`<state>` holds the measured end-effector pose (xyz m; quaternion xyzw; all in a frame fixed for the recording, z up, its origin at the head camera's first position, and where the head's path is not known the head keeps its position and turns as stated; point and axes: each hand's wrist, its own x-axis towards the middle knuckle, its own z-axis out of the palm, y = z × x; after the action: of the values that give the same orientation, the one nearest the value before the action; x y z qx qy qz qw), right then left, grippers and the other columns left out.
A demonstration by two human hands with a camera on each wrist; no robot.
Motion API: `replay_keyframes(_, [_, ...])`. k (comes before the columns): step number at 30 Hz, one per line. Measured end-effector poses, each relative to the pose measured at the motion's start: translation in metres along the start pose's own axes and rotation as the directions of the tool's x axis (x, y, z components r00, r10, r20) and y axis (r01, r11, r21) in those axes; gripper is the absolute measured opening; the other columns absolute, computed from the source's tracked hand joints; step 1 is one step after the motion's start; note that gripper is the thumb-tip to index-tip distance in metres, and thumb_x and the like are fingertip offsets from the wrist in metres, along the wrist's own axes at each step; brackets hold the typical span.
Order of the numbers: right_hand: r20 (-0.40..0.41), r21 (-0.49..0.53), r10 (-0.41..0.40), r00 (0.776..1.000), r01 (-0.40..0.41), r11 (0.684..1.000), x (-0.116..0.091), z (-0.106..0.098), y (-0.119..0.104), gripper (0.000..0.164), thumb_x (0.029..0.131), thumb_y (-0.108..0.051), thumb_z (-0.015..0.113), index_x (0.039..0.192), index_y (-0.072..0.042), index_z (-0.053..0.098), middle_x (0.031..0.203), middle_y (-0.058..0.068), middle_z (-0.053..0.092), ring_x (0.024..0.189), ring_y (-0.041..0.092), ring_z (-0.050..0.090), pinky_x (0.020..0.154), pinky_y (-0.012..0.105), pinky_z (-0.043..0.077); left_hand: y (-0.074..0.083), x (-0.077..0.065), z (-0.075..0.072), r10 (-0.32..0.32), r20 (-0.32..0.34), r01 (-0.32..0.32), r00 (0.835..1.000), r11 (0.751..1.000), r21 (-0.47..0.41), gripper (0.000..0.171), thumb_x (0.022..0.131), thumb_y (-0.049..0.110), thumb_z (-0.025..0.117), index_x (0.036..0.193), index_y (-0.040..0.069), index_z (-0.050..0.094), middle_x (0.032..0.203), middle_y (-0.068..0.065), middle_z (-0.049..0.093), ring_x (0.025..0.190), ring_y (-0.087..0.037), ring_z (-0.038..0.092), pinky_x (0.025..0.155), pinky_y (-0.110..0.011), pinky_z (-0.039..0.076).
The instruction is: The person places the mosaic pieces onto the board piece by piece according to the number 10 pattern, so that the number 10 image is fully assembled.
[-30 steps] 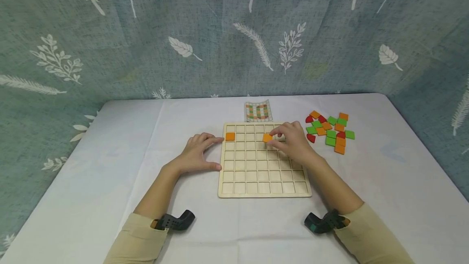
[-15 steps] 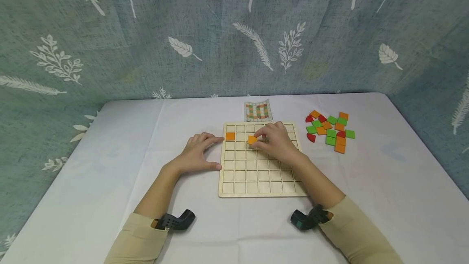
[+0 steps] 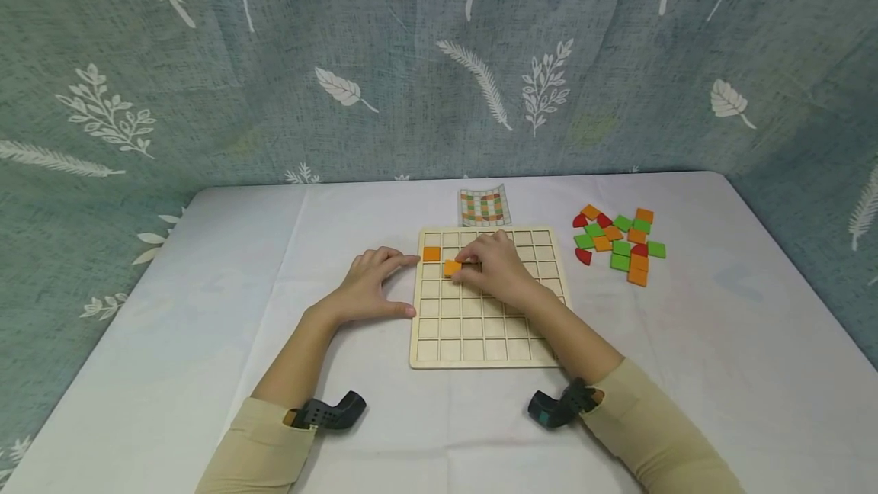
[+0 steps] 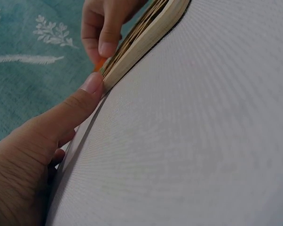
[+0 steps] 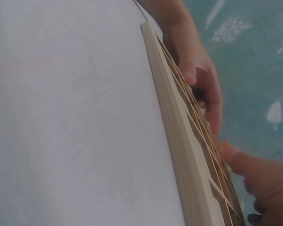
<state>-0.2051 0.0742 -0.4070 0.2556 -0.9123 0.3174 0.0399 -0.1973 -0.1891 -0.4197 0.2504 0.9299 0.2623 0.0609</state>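
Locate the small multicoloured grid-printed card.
In the head view, the card lies beyond the pale wooden grid board, left of the loose red, green and orange tiles.

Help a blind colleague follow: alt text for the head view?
A right hand pinches an orange tile over a gridded wooden board; the left hand touches its left edge. Red, green and orange pieces lie to the right.

No word, number or brand can be read on the board (image 3: 473, 328), the tiles (image 3: 620, 248) or the wrist cameras (image 3: 338, 412). The card (image 3: 485, 206) bears a coloured grid, too small to show lettering
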Motion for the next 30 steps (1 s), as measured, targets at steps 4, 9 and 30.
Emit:
replay_keyframes(4, [0.008, 0.005, 0.015, 1.0, -0.015, 1.0, 0.0, 0.003, 0.0, 0.031, 0.079, -0.034, 0.076, 0.098, -0.011, 0.072, 0.084, 0.0, 0.057, 0.082, 0.018, 0.037, 0.077, 0.033, 0.03, 0.0, 0.0, 0.0, 0.002, 0.001, -0.002, 1.0, 1.0, -0.002, 0.086, 0.066, 0.056, 0.079, 0.14, 0.025, 0.046, 0.13, -0.004, 0.044, 0.118, -0.024, 0.035, 0.097, -0.045, 0.026])
replay_keyframes(9, [0.0, 0.015, 0.02, 1.0, -0.02, 1.0, -0.001, 0.006, 0.001, 0.03, 0.078, -0.034, 0.076, 0.098, -0.012, 0.072, 0.086, 0.0, 0.058, 0.083, 0.018, 0.038, 0.077, 0.032, 0.03, 0.0, 0.0, 0.001, 0.004, 0.002, -0.004, 1.0, 1.0, -0.003, 0.086, 0.066, 0.056, 0.079, 0.14, 0.026, 0.046, 0.13, -0.004, 0.044, 0.117, -0.023, 0.036, 0.097, -0.045, 0.025])
replay_keyframes(30, [-0.045, 0.146, 0.059, 0.997, -0.051, 0.988, -0.014, -0.015, 0.011, 0.03, 0.077, -0.027, 0.078, 0.101, -0.009, 0.072, 0.085, 0.002, 0.058, 0.092, 0.022, 0.039, 0.08, 0.037, 0.034, 0.0, 0.0, 0.001, 0.02, -0.018, -0.02, 1.0, 1.0, 0.012, 0.086, 0.065, 0.055, 0.079, 0.139, 0.024, 0.047, 0.128, -0.005, 0.046, 0.116, -0.024, 0.037, 0.096, -0.044, 0.025])
